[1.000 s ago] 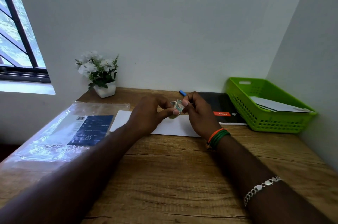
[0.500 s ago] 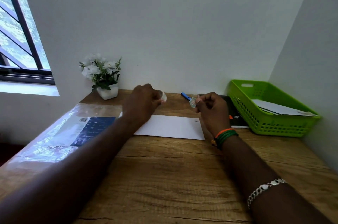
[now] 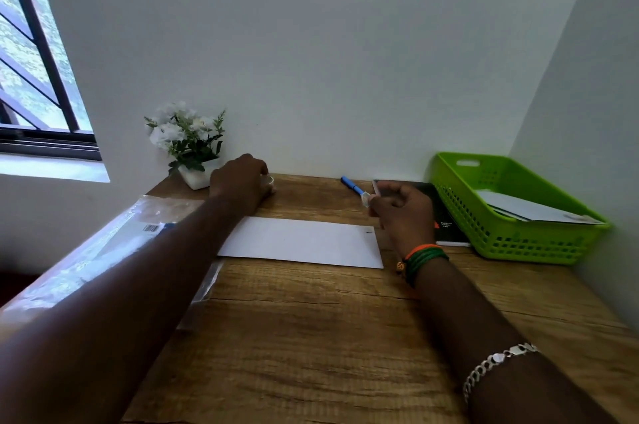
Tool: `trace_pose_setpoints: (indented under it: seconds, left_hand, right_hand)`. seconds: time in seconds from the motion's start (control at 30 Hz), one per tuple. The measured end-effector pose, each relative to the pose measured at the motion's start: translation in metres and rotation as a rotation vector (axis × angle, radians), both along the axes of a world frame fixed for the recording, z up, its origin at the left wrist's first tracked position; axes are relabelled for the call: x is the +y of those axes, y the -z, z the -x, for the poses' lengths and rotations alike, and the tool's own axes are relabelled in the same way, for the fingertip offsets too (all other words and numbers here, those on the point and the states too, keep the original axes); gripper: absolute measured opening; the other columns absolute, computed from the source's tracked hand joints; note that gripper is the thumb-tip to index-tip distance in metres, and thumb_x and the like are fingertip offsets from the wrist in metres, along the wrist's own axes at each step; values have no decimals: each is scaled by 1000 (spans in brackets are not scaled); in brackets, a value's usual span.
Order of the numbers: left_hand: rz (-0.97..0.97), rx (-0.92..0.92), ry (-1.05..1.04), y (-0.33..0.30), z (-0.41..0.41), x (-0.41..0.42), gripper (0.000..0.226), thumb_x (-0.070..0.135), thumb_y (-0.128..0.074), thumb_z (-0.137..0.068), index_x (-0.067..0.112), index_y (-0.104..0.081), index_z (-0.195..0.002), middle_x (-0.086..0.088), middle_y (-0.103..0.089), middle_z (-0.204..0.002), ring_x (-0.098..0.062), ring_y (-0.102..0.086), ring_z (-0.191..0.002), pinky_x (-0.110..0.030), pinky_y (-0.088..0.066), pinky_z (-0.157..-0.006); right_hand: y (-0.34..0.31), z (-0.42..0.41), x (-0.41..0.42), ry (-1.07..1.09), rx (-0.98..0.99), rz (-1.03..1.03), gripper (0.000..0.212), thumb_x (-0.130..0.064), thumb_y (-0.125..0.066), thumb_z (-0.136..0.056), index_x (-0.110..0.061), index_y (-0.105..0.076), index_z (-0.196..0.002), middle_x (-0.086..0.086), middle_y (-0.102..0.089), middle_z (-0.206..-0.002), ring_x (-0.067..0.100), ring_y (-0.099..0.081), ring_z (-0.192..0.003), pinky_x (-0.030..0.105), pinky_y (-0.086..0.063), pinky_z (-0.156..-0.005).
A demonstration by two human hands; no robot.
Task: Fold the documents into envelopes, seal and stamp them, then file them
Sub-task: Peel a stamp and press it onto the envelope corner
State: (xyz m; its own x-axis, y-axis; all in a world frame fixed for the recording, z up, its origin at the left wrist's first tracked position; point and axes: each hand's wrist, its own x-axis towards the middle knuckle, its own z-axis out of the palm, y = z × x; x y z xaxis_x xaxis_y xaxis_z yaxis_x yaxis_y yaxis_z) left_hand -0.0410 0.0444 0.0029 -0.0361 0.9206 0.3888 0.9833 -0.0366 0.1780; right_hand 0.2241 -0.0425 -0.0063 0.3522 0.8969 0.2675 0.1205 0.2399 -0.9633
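A white envelope (image 3: 304, 241) lies flat across the middle of the wooden desk (image 3: 311, 337). My left hand (image 3: 242, 181) reaches to the back of the desk beside the flower pot and grips a small roll (image 3: 268, 180) that touches the desk. My right hand (image 3: 401, 212) hovers over the envelope's right end and pinches a small stamp (image 3: 366, 198) between thumb and fingertips. A green plastic basket (image 3: 508, 243) at the right holds white envelopes (image 3: 532, 209).
A blue pen (image 3: 351, 184) and a black notebook (image 3: 446, 226) lie behind my right hand. A clear plastic packet (image 3: 114, 243) of stationery lies at the left. A white pot of flowers (image 3: 188, 143) stands at the back left. Walls close the back and right.
My hands have parted: the left carried the small roll back toward the flower pot and set it down on the desk, the right kept the stamp and moved right.
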Motion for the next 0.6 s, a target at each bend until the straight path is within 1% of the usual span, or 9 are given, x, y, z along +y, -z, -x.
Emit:
trace_pose_setpoints:
  seconds: [0.07,0.13,0.17,0.23,0.3,0.37,0.4,0.53,0.6]
  left_hand:
    - [-87,-49,-25,-5,-11,-13,37,55,-70,-88,33,-69,-117,2,-63,-117,-23,-62,-110,-41,-52,-86]
    - [-145,-254,45,-9,-32,-34,32,58,-70,-86,33,-73,-107,7,-67,-107,-16,-65,-101,-36,-53,-82]
    - [-113,-398,109,-9,-46,-46,31,58,-71,-85,31,-76,-99,10,-70,-99,-11,-66,-94,-33,-53,-79]
    - [64,-708,235,-10,-74,-73,37,61,-75,-80,25,-78,-88,8,-75,-87,-10,-70,-85,-30,-56,-76]
    - [258,-977,300,-8,-94,-94,40,59,-81,-75,21,-78,-87,3,-77,-83,-12,-74,-81,-29,-57,-66]
    - [297,-1061,322,-3,-104,-101,38,52,-85,-73,19,-78,-90,4,-77,-85,-9,-75,-79,-22,-57,-58]
    - [279,-1075,330,-2,-105,-103,36,49,-85,-74,18,-78,-91,4,-77,-86,-8,-75,-79,-20,-57,-58]
    - [205,-1129,337,0,-100,-99,21,27,-79,-87,11,-77,-100,-4,-77,-93,-12,-75,-83,-22,-61,-64]
    - [194,-1139,316,2,-95,-95,17,20,-77,-89,9,-75,-102,-5,-76,-96,-14,-75,-85,-23,-61,-64]
  right_hand:
    - [0,0,-1,-28,30,23,27,-1,-80,-80,-8,-72,-105,12,-74,-82,3,-66,-56,11,-46,-49]
    - [0,2,-3,-48,29,43,21,-4,-81,-79,-6,-76,-100,11,-76,-85,8,-70,-63,12,-47,-52]
    - [1,3,-4,-55,23,47,19,-5,-81,-79,-6,-77,-98,11,-77,-86,12,-73,-68,13,-48,-54]
    - [0,6,-7,-61,35,44,15,-4,-80,-80,-4,-77,-95,12,-77,-87,16,-75,-71,13,-48,-54]
    - [-1,9,-11,-63,33,31,12,-2,-79,-80,-4,-77,-92,9,-76,-82,10,-73,-65,14,-48,-53]
    - [-2,12,-15,-55,-8,23,12,-1,-77,-80,-8,-78,-90,4,-74,-77,4,-67,-61,17,-49,-55]
    - [-2,12,-16,-56,-15,22,12,-1,-77,-80,-9,-78,-90,4,-74,-78,5,-66,-63,17,-49,-55]
    - [-5,18,-20,-120,63,36,10,0,-75,-83,-4,-76,-92,11,-76,-83,15,-74,-69,14,-49,-53]
    - [-6,20,-20,-138,57,69,9,1,-72,-85,-4,-75,-91,13,-76,-85,19,-76,-73,14,-48,-52]
